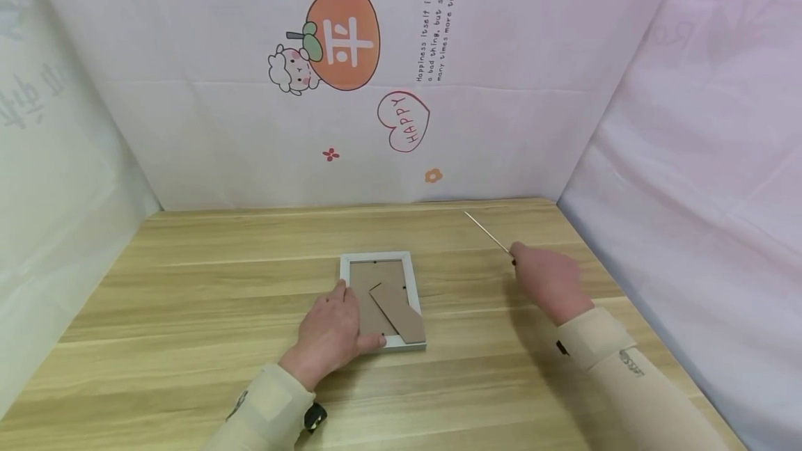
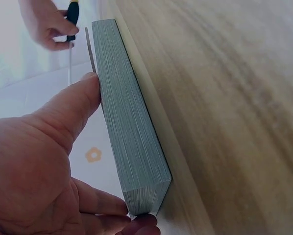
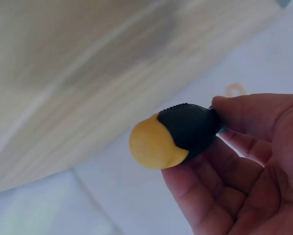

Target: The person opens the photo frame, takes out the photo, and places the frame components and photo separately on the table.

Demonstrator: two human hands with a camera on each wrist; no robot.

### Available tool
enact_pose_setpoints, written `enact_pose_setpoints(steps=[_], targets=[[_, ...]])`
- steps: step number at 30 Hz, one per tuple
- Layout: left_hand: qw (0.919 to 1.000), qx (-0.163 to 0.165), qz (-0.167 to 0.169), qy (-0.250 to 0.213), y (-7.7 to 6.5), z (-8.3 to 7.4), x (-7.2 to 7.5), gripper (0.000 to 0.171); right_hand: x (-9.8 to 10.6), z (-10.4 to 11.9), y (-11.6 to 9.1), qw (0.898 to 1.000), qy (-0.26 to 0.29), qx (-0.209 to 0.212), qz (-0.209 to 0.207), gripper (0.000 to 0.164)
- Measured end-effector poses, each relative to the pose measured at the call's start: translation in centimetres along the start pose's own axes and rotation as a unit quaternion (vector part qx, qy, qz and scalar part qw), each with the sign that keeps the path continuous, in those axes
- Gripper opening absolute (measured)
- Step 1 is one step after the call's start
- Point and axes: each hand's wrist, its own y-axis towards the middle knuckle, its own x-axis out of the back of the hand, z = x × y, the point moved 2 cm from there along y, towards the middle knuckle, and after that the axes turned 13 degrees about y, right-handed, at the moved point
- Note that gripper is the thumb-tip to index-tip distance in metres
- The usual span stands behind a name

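Note:
A picture frame [image 1: 375,257] with a silver-grey border lies back side up on the wooden table. Its brown backing board [image 1: 387,275] carries a slanted stand flap [image 1: 399,312], and small dark tabs sit along the border. My left hand [image 1: 328,326] grips the frame's near left corner, thumb along the near edge and fingers at the left side. Off to the right and apart from the frame, my right hand [image 1: 546,280] holds a screwdriver [image 1: 487,233], its thin metal shaft pointing away to the left. The yellow and black screwdriver handle [image 3: 171,134] shows in the right wrist view.
A white printed cloth [image 1: 401,33] rises behind the table [image 1: 207,277]. Further white cloths hang at the left side [image 1: 56,193] and the right side [image 1: 708,193], close to the table's edges.

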Motion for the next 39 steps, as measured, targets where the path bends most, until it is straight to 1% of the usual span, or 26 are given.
enact_pose_setpoints(steps=[4, 8, 10, 12, 16, 20, 24, 29, 33, 39], targets=[[1.0000, 0.002, 0.002, -0.001, 0.0, 0.0, 0.0, 0.106, 0.1, 2.2, -0.4, 0.998, 0.000, 0.055, -0.044, 0.007], [1.0000, 0.002, -0.003, -0.002, 0.0, 0.0, 0.0, 0.106, -0.1, 3.9, -0.7, 0.991, 0.008, 0.100, -0.087, 0.004], [1.0000, 0.000, -0.006, 0.000, 0.0, 0.0, 0.0, 0.106, -0.2, 4.6, -0.8, 0.988, 0.015, 0.119, -0.100, 0.004], [1.0000, -0.001, -0.006, 0.002, 0.1, 0.0, 0.0, 0.106, -0.4, 5.3, -0.9, 0.985, 0.026, 0.134, -0.101, 0.008], [1.0000, -0.003, -0.003, 0.006, 0.2, 0.1, 0.0, 0.106, -0.6, 6.4, -1.1, 0.982, 0.047, 0.162, -0.086, 0.015], [0.9999, -0.006, -0.001, 0.011, 0.3, 0.0, 0.0, 0.107, -1.0, 7.2, -1.2, 0.981, 0.069, 0.170, -0.066, 0.019], [0.9999, -0.007, 0.000, 0.014, 0.3, 0.0, 0.0, 0.107, -1.6, 7.6, -1.4, 0.977, 0.083, 0.189, -0.061, 0.019], [0.9999, -0.007, 0.002, 0.012, 0.3, 0.0, 0.1, 0.107, -2.2, 8.1, -1.8, 0.972, 0.087, 0.210, -0.053, 0.019], [0.9999, -0.005, 0.005, 0.010, 0.3, 0.0, 0.0, 0.109, -2.5, 8.4, -2.1, 0.972, 0.093, 0.212, -0.025, 0.020], [0.9999, 0.001, 0.006, 0.015, 0.5, 0.0, -0.1, 0.111, -2.8, 8.8, -2.4, 0.973, 0.097, 0.208, -0.002, 0.017]])
